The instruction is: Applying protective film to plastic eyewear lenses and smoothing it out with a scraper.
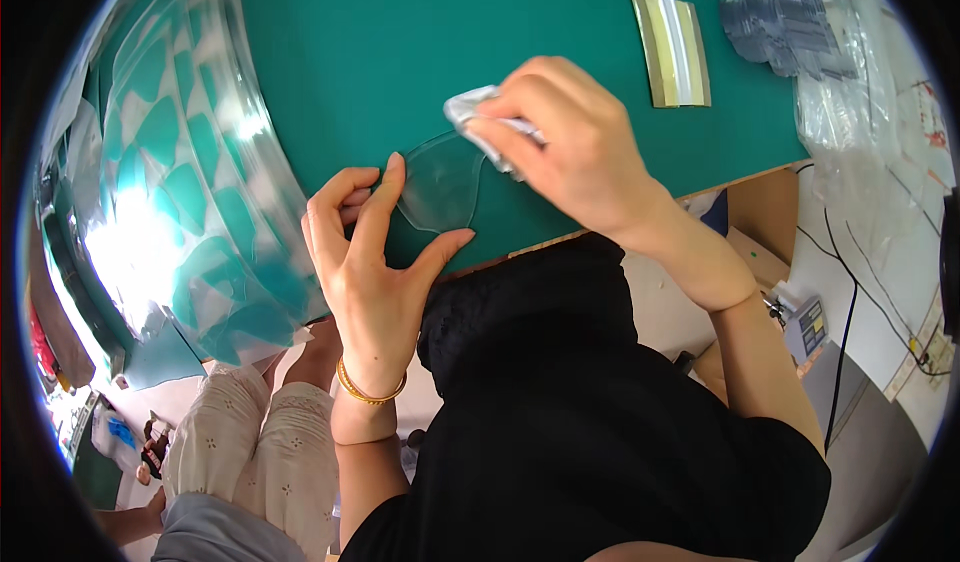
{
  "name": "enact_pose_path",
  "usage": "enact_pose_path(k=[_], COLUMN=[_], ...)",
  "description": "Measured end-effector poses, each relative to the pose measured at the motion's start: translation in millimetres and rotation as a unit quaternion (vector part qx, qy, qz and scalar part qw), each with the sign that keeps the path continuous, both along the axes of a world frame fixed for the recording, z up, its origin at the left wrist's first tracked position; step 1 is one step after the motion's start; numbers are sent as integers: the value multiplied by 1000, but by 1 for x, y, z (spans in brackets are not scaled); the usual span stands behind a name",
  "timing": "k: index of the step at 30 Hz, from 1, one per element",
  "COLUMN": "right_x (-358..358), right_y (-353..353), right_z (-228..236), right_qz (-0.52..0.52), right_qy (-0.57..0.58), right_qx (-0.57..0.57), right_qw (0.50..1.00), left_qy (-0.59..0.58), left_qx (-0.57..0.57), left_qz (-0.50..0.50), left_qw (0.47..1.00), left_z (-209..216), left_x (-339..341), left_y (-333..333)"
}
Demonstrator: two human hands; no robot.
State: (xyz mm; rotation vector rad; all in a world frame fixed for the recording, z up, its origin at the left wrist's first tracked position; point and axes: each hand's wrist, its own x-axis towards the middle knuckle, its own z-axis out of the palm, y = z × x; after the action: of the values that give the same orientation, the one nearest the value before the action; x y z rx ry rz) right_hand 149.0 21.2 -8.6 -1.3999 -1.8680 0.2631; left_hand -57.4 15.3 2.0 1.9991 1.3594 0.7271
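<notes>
A clear, lens-shaped plastic piece [440,184] lies flat on the green table, near its front edge. My left hand [365,232] steadies it, forefinger at its left rim and thumb at its lower rim, the other fingers curled on the table. In the closed fingers of my right hand [570,132] is a bunched white cloth [478,112]. The cloth is over the upper right rim of the clear piece; whether it touches the surface I cannot tell. My right hand is slightly blurred.
To the left lie large clear plastic sheets [200,112] with rounded cutouts. A gold and silver striped strip [672,50] rests at the upper right. Beyond it are grey pieces [785,27] and clear plastic bags [855,122]. Another person's legs [250,432] are at lower left.
</notes>
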Motion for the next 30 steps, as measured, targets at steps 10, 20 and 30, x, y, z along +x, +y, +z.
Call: enact_pose_path(k=[10, 20, 30], right_x=[19, 27, 94], right_y=[-6, -4, -103], right_z=[3, -6, 31], right_qz=[-32, -7, -239], right_qy=[-37, -26, -73], right_qx=[23, 49, -22], right_qw=[999, 998, 968], left_qy=[14, 14, 38], left_qx=[3, 6, 55], left_qz=[-6, -17, -28], left_qw=[1000, 1000, 997], left_z=[3, 6, 5], left_x=[-2, 8, -9], left_y=[-1, 0, -3])
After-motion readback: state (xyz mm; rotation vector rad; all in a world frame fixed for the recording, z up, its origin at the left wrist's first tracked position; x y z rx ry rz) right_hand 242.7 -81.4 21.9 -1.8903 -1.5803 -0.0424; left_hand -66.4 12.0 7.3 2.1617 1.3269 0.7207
